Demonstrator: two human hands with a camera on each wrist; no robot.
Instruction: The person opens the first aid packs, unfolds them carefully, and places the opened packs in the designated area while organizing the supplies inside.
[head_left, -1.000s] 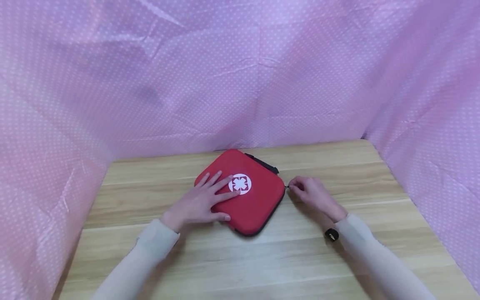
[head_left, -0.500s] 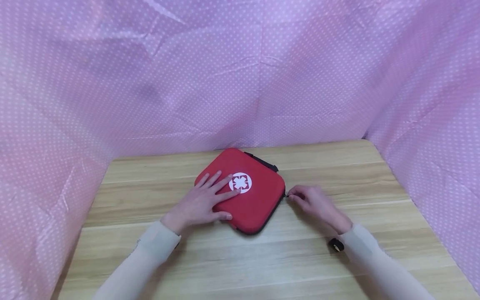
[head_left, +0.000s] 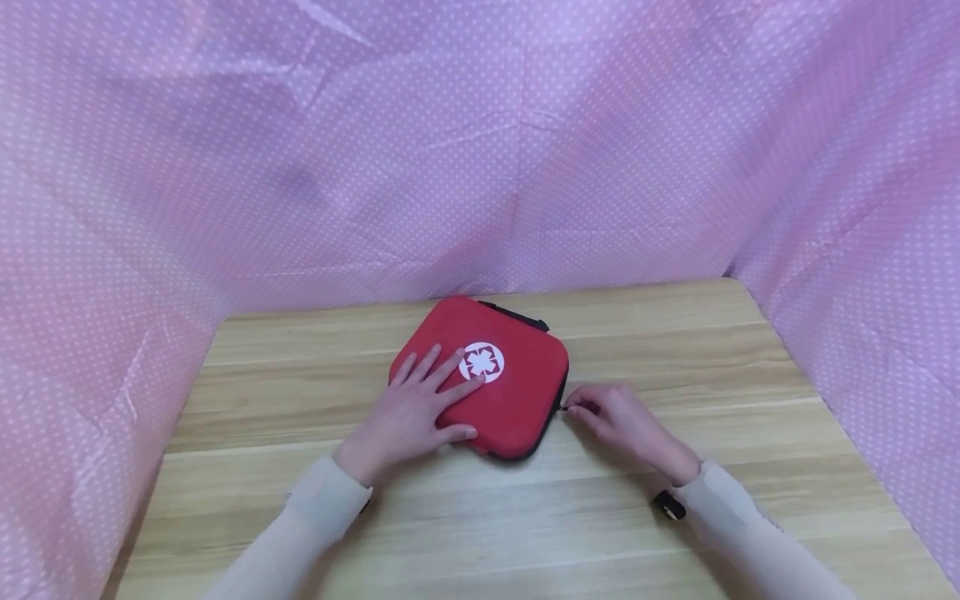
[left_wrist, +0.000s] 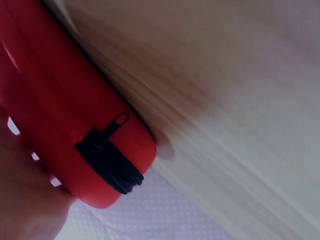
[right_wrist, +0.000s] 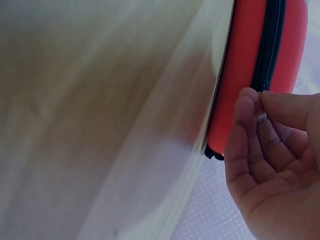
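Observation:
A red zippered first-aid case [head_left: 517, 400] with a white cross emblem lies flat on the table, turned cornerwise. My left hand [head_left: 408, 417] rests on its top, fingers spread, thumb near the front left edge. At the right edge, my right hand [head_left: 622, 425] pinches a small zipper pull [head_left: 563, 408] between thumb and forefinger. In the right wrist view the black zipper [right_wrist: 270, 45] runs along the case's side to those fingertips, which mostly hide the pull. A second zipper pull [left_wrist: 114, 129] hangs loose at the zipper's end in the left wrist view.
The wood-grain table [head_left: 450, 533] reaches back to a pink dotted cloth [head_left: 480, 167] that surrounds it on three sides. A black carry handle [head_left: 514, 316] sticks out from the case's far right side. A small black device [head_left: 669, 505] sits by the right cuff.
My right hand has drawn the zipper pull along the case's right side, from the right corner toward me. The case has turned slightly; my left hand stays on top.

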